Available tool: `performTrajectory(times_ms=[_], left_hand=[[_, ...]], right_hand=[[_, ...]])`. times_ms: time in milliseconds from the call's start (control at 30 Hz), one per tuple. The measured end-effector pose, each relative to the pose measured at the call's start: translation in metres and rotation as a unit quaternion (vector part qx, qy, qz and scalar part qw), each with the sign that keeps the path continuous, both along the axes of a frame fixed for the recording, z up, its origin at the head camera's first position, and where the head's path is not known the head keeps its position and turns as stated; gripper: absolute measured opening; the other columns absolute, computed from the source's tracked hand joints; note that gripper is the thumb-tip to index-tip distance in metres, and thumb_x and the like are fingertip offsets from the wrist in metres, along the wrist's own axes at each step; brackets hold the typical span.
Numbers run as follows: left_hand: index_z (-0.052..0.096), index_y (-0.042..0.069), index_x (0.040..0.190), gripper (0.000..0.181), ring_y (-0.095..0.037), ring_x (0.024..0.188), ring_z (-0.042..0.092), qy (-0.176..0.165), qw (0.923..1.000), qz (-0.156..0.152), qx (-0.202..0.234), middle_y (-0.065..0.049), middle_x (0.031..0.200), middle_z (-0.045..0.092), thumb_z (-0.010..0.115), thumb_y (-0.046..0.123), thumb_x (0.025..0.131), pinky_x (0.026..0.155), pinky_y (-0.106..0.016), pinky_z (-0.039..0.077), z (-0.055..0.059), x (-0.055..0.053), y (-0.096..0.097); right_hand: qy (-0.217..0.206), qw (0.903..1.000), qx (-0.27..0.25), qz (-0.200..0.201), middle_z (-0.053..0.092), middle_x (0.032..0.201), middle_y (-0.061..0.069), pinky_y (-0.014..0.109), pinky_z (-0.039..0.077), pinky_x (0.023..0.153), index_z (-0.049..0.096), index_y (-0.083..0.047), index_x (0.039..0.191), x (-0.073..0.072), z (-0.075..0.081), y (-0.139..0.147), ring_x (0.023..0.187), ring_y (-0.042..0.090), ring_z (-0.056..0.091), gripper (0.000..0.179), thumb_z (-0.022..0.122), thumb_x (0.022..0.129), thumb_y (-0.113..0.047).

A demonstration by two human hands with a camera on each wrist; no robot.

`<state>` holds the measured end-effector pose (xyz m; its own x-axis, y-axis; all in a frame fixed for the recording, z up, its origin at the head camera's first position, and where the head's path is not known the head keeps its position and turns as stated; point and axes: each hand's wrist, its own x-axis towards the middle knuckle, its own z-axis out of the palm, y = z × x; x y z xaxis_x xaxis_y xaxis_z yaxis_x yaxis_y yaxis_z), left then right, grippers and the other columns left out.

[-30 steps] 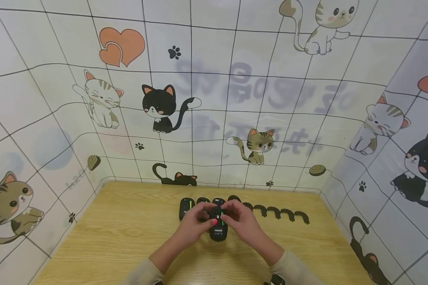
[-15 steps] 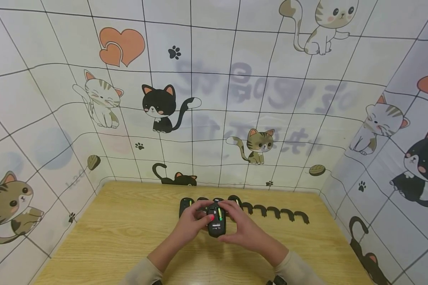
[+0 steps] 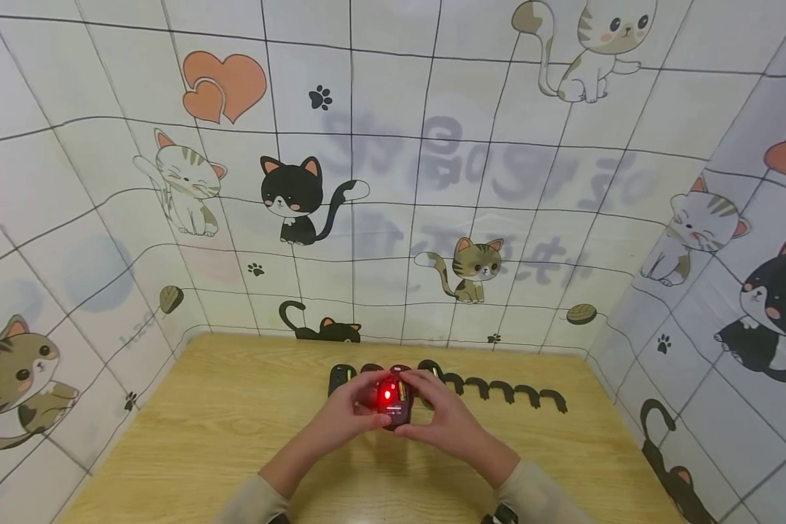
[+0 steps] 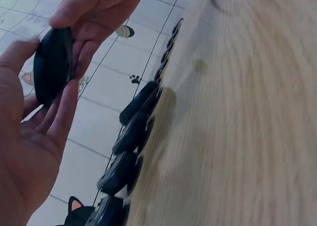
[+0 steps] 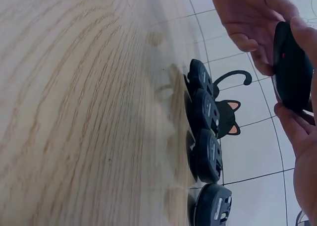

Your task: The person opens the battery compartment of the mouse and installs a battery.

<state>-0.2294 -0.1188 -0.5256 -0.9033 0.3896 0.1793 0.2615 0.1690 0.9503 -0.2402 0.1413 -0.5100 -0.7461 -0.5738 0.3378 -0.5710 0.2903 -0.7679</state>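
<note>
A black computer mouse (image 3: 398, 413) is held up over the table, its underside toward the head camera. A red light glows on that underside, and a yellow-green battery lies in its uncovered slot. My left hand (image 3: 342, 418) grips the left side, with fingers at the far end and thumb near the lower edge. On the other side my right hand (image 3: 447, 422) holds it between fingers at the top and thumb below. In the left wrist view the mouse (image 4: 53, 65) appears edge-on between both hands. The right wrist view shows the mouse (image 5: 292, 70) with a small red spot.
Behind the hands, several more black mice (image 3: 342, 378) lie underside up in a row, partly hidden by my fingers. Several curved black covers (image 3: 502, 391) continue that row to the right on the wooden table (image 3: 236, 407). A cat-patterned curtain (image 3: 393, 167) encloses the back and sides.
The red light on the mouse has come on. My right hand has shifted from pinching at the battery slot to gripping the mouse's side, and the mouse has moved slightly up and left.
</note>
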Motion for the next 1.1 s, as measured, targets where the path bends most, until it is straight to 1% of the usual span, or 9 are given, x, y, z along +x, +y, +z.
performTrajectory(times_ms=[133, 300, 367, 467, 567, 733, 833, 1000, 1100], left_hand=[[0.054, 0.027, 0.162, 0.082, -0.027, 0.117, 0.069, 0.015, 0.9992, -0.027, -0.026, -0.003, 0.151, 0.061, 0.095, 0.022, 0.091, 0.095, -0.035, 0.064, -0.001, -0.001, -0.008], [0.052, 0.027, 0.163, 0.085, -0.025, 0.118, 0.068, 0.047, 0.9971, -0.040, -0.044, 0.000, 0.151, 0.061, 0.096, 0.024, 0.090, 0.100, -0.048, 0.063, -0.002, -0.004, -0.016], [0.053, 0.028, 0.162, 0.085, -0.025, 0.121, 0.067, 0.047, 0.9972, -0.045, -0.038, 0.003, 0.151, 0.061, 0.096, 0.022, 0.089, 0.102, -0.051, 0.062, -0.001, -0.005, -0.019], [0.053, 0.030, 0.162, 0.086, -0.025, 0.128, 0.065, 0.039, 0.9977, -0.043, -0.035, 0.005, 0.152, 0.059, 0.096, 0.021, 0.089, 0.106, -0.046, 0.060, 0.000, -0.005, -0.024], [0.053, 0.033, 0.162, 0.085, -0.025, 0.131, 0.064, 0.035, 0.9978, -0.027, -0.049, 0.007, 0.153, 0.058, 0.096, 0.024, 0.089, 0.106, -0.042, 0.060, 0.000, -0.006, -0.031], [0.050, 0.035, 0.163, 0.088, -0.029, 0.129, 0.067, 0.028, 0.9975, -0.011, -0.064, 0.006, 0.155, 0.057, 0.097, 0.028, 0.089, 0.101, -0.039, 0.063, -0.001, -0.007, -0.044], [0.049, 0.028, 0.165, 0.089, -0.031, 0.129, 0.067, 0.039, 0.9965, -0.010, -0.074, 0.003, 0.158, 0.056, 0.096, 0.026, 0.089, 0.102, -0.045, 0.063, 0.000, -0.008, -0.052], [0.047, 0.014, 0.167, 0.092, -0.031, 0.136, 0.062, 0.074, 0.9913, 0.004, -0.109, -0.002, 0.164, 0.053, 0.096, 0.024, 0.089, 0.110, -0.059, 0.056, 0.002, -0.013, -0.066], [0.047, 0.012, 0.166, 0.093, -0.032, 0.133, 0.063, 0.080, 0.9888, 0.009, -0.126, -0.006, 0.164, 0.053, 0.097, 0.026, 0.088, 0.109, -0.059, 0.057, 0.004, -0.015, -0.074]], right_hand=[[0.006, 0.9999, -0.009, 0.000, 0.058, 0.154, -0.003, 0.052, 0.054, 0.113, 0.058, -0.017, 0.160, -0.002, -0.002, -0.004, 0.135, 0.024, 0.064, 0.087, 0.098, 0.086, -0.036], [0.023, 0.9995, 0.014, -0.016, 0.058, 0.154, -0.007, 0.050, 0.059, 0.108, 0.059, -0.020, 0.160, -0.005, -0.004, -0.011, 0.125, 0.016, 0.067, 0.089, 0.097, 0.083, -0.042], [0.027, 0.9991, 0.025, -0.022, 0.058, 0.155, -0.006, 0.052, 0.059, 0.108, 0.058, -0.019, 0.160, -0.006, -0.004, -0.014, 0.125, 0.016, 0.066, 0.089, 0.097, 0.083, -0.045], [0.027, 0.9987, 0.038, -0.023, 0.057, 0.158, -0.004, 0.051, 0.058, 0.110, 0.058, -0.018, 0.161, -0.007, -0.003, -0.019, 0.134, 0.019, 0.063, 0.090, 0.096, 0.084, -0.046], [0.035, 0.9975, 0.059, -0.021, 0.056, 0.159, -0.004, 0.048, 0.056, 0.113, 0.056, -0.018, 0.163, -0.009, 0.000, -0.024, 0.142, 0.020, 0.058, 0.091, 0.095, 0.086, -0.049], [0.046, 0.9946, 0.093, -0.002, 0.056, 0.159, -0.005, 0.047, 0.054, 0.116, 0.053, -0.017, 0.164, -0.016, 0.006, -0.035, 0.144, 0.020, 0.057, 0.092, 0.093, 0.089, -0.050], [0.050, 0.9929, 0.107, 0.012, 0.056, 0.158, -0.005, 0.045, 0.053, 0.117, 0.052, -0.017, 0.165, -0.022, 0.008, -0.043, 0.143, 0.018, 0.058, 0.090, 0.092, 0.090, -0.049], [0.053, 0.9913, 0.118, 0.025, 0.056, 0.157, -0.005, 0.043, 0.054, 0.115, 0.054, -0.020, 0.162, -0.031, 0.011, -0.059, 0.142, 0.017, 0.058, 0.086, 0.092, 0.091, -0.050], [0.047, 0.9907, 0.125, 0.029, 0.056, 0.156, -0.006, 0.043, 0.054, 0.115, 0.054, -0.022, 0.162, -0.037, 0.009, -0.068, 0.142, 0.015, 0.057, 0.087, 0.092, 0.090, -0.053]])
